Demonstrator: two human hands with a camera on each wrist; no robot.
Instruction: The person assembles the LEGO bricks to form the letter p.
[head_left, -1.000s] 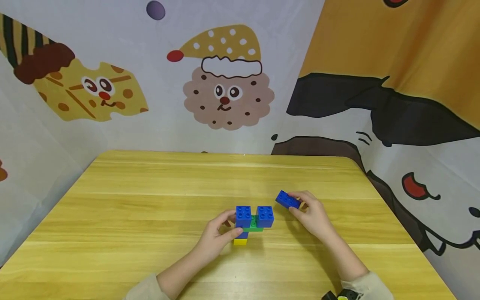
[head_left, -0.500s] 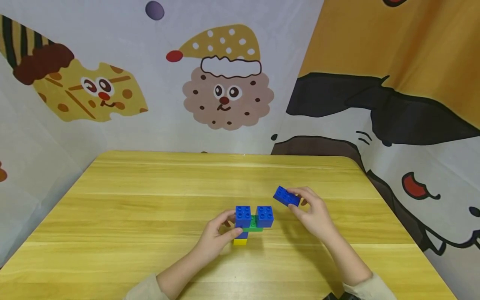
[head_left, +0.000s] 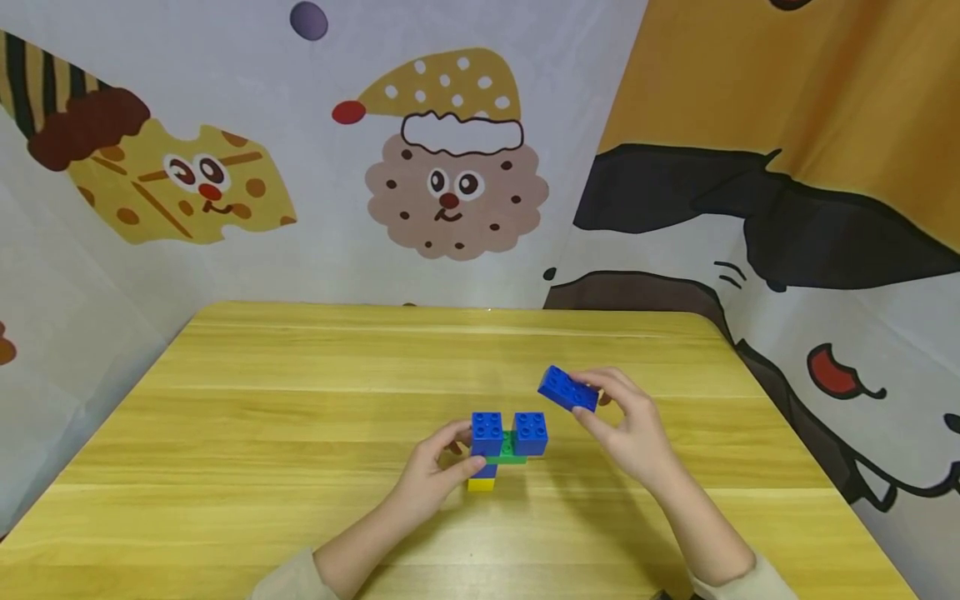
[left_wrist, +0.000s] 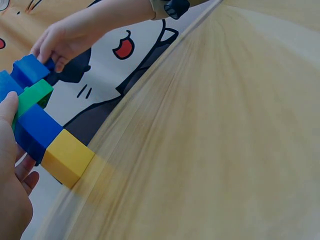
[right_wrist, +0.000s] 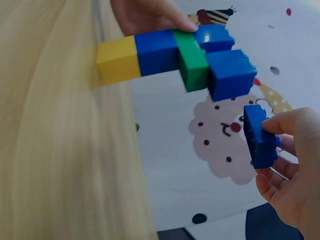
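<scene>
A small stack of toy building bricks stands on the table: a yellow brick (head_left: 482, 484) at the bottom, a blue brick (right_wrist: 156, 52) on it, then a flat green plate (head_left: 507, 458). Two square blue bricks, one left (head_left: 487, 435) and one right (head_left: 531, 435), sit on the plate with a gap between them. My left hand (head_left: 431, 471) holds the stack from the left, thumb in front. Right of and beyond the stack, my right hand (head_left: 633, 425) pinches a longer blue brick (head_left: 567, 389) in the air, tilted, apart from the stack. Its hollow underside shows in the right wrist view.
The wooden table (head_left: 300, 417) stretches around both hands. Behind it hangs a cloth (head_left: 255, 275) printed with cartoon figures, close to the table's back edge. A dark wrist-worn device (left_wrist: 176, 7) sits at the right sleeve.
My right hand has lifted the longer blue brick slightly up and moved it a little to the left. The left hand and the stack have stayed where they were.
</scene>
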